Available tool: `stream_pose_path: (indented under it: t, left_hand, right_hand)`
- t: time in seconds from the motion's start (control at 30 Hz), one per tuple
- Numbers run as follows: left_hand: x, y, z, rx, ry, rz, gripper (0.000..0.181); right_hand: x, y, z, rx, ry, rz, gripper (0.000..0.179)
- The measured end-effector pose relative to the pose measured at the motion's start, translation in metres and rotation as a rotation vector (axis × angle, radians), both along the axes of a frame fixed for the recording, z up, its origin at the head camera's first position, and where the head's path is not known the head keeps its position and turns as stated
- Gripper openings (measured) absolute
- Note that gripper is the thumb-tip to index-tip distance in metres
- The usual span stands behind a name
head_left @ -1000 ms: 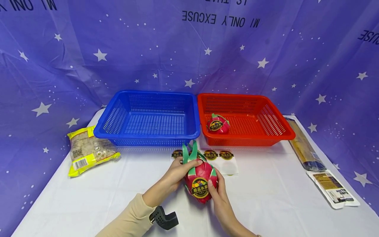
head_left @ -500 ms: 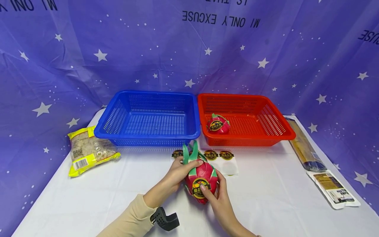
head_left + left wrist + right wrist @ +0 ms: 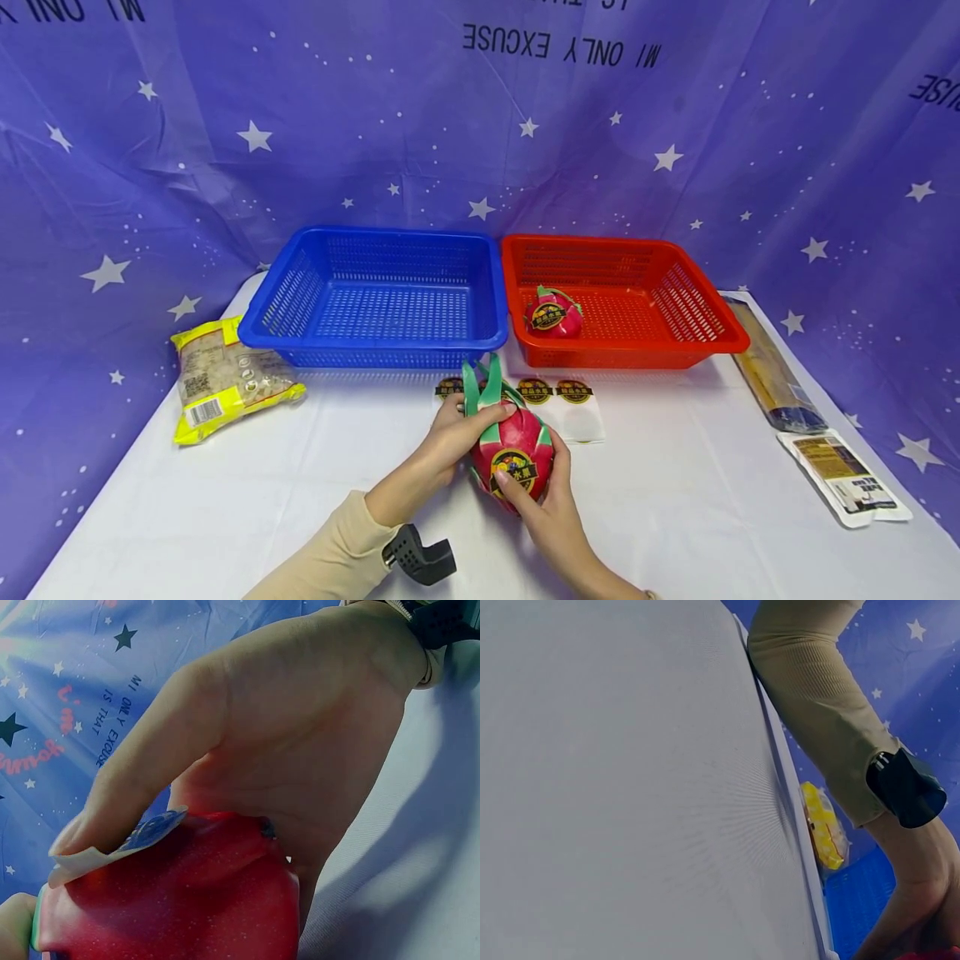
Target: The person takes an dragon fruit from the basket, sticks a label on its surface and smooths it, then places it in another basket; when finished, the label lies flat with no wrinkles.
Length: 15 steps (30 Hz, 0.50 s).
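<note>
A red dragon fruit [image 3: 519, 429] with green leaf tips is held by both hands over the table's middle. My left hand [image 3: 453, 435] grips its leafy upper end, the thumb across the front. My right hand [image 3: 553, 517] curls round the lower right side, its thumb on a round black and gold sticker [image 3: 520, 467]. In the left wrist view the right hand [image 3: 262, 727] presses that sticker [image 3: 154, 829], whose edge stands off the red skin. The right wrist view catches the left forearm [image 3: 825, 712] and part of the left hand [image 3: 922, 900].
Behind stand a blue basket [image 3: 375, 343] and a red basket [image 3: 615, 354] holding another stickered dragon fruit [image 3: 555, 315]. A sticker sheet [image 3: 585, 425] lies just beyond the hands. A yellow bag [image 3: 232, 379] is at left; flat packages [image 3: 776, 367] lie along the right edge.
The right thumb has slid leftward across the sticker, from its right edge to its lower left. The dragon fruit has turned slightly; the left hand keeps its hold.
</note>
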State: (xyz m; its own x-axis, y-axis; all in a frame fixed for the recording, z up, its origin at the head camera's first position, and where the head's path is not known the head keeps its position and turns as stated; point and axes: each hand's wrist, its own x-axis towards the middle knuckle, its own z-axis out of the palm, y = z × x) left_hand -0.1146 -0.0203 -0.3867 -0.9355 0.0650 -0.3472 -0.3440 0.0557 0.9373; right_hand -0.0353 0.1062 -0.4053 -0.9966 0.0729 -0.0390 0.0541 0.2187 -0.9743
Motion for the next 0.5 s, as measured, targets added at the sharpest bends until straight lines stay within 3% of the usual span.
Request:
stream_pose_path:
  t: [0.5]
  left_hand:
    - [-0.0005,0.0007,-0.0006,0.008,0.018,0.030,0.068]
  right_hand:
    - [-0.0017,-0.0065,-0.0022,0.021,0.007,-0.041,0.080]
